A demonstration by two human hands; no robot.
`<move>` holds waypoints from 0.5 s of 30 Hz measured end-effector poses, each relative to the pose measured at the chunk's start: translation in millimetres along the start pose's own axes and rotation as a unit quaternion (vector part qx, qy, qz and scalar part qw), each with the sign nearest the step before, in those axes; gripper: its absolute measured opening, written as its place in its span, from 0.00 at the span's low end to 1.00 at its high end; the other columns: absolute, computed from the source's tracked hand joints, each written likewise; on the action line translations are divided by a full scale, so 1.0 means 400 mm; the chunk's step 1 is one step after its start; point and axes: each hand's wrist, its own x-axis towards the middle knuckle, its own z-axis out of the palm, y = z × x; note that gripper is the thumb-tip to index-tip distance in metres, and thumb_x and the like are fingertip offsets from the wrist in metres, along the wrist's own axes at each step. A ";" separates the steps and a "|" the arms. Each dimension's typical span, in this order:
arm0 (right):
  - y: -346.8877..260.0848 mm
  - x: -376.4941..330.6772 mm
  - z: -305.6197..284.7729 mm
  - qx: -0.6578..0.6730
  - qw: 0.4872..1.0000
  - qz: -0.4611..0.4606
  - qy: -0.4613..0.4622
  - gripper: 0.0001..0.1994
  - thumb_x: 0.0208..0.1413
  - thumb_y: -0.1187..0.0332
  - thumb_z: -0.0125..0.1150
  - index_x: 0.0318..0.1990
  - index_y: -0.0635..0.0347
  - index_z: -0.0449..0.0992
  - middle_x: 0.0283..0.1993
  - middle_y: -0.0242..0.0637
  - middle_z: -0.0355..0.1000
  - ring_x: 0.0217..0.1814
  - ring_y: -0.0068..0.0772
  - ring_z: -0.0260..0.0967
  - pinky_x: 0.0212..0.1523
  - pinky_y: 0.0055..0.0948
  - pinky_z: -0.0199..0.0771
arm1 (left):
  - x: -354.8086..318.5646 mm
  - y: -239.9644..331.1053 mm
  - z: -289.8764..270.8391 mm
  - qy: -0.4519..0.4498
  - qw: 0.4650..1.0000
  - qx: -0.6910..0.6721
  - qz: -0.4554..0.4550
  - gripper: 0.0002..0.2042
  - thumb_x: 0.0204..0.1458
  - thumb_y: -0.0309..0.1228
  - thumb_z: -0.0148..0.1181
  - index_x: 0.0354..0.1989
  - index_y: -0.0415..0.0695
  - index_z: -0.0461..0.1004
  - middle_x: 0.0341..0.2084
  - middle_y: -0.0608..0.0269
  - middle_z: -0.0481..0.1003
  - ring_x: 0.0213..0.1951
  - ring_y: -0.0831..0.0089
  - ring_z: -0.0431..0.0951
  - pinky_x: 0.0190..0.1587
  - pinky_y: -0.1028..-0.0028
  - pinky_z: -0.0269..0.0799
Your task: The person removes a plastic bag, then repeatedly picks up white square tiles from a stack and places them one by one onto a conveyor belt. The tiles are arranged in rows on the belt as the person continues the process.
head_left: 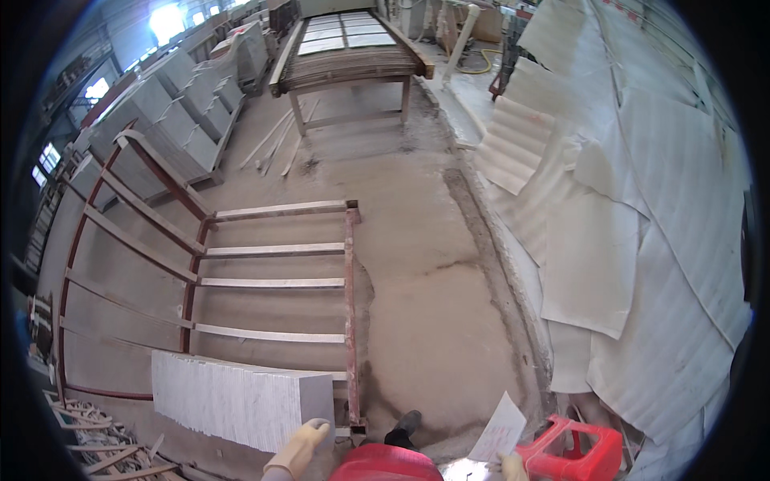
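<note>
My left hand (301, 449), in a pale yellow glove, is at the near right end of a row of pale grey stone slabs (233, 397). Its fingers look curled in; whether they touch the end slab or hold anything is hidden. The slabs stand on edge, packed tightly on the near part of a rusty red metal rack (350, 305) with pale crossbars. At the lower edge, my gloved right hand (512, 466) grips a white sheet (501, 425) with faint reddish marks. Another bright white surface (468, 470) shows beside that hand, partly cut off.
A red plastic stool-like frame (577, 449) stands right of my right hand. White foam sheeting (593, 264) drapes along the right side. Wrapped slab stacks (160, 120) line the left. Ahead stands a long table (353, 76); scrap strips (104, 441) lie lower left.
</note>
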 end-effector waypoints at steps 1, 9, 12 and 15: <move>-0.037 0.042 0.014 -0.002 1.000 0.000 -0.012 0.17 0.60 0.67 0.49 0.51 0.72 0.68 0.31 0.53 0.76 0.19 0.45 0.72 0.17 0.34 0.72 | 0.053 -0.049 0.045 0.011 1.000 -0.025 0.007 0.21 0.54 0.43 0.53 0.51 0.44 0.74 0.36 0.59 0.79 0.37 0.70 0.78 0.42 0.71 0.73; -0.379 0.346 0.322 0.114 0.987 0.102 -0.042 0.21 0.57 0.63 0.50 0.51 0.74 0.64 0.37 0.60 0.71 0.24 0.54 0.71 0.13 0.39 0.69 | 0.033 -0.015 0.111 0.041 0.964 -0.253 -0.077 0.17 0.54 0.36 0.57 0.50 0.42 0.74 0.36 0.61 0.78 0.34 0.75 0.77 0.39 0.74 0.73; -0.540 0.428 0.456 0.246 0.936 0.233 -0.092 0.21 0.55 0.61 0.52 0.52 0.67 0.65 0.40 0.54 0.70 0.26 0.51 0.69 0.15 0.35 0.67 | 0.067 -0.033 0.012 0.257 0.852 -0.433 -0.147 0.16 0.54 0.38 0.56 0.48 0.46 0.74 0.27 0.65 0.75 0.28 0.77 0.74 0.27 0.73 0.70; -0.747 0.334 0.587 0.193 0.969 0.122 -0.098 0.19 0.57 0.64 0.50 0.53 0.66 0.63 0.42 0.55 0.71 0.22 0.48 0.68 0.13 0.27 0.64 | 0.131 0.055 -0.077 0.336 0.791 -0.454 -0.238 0.18 0.53 0.43 0.57 0.48 0.47 0.73 0.24 0.66 0.74 0.24 0.77 0.72 0.21 0.72 0.66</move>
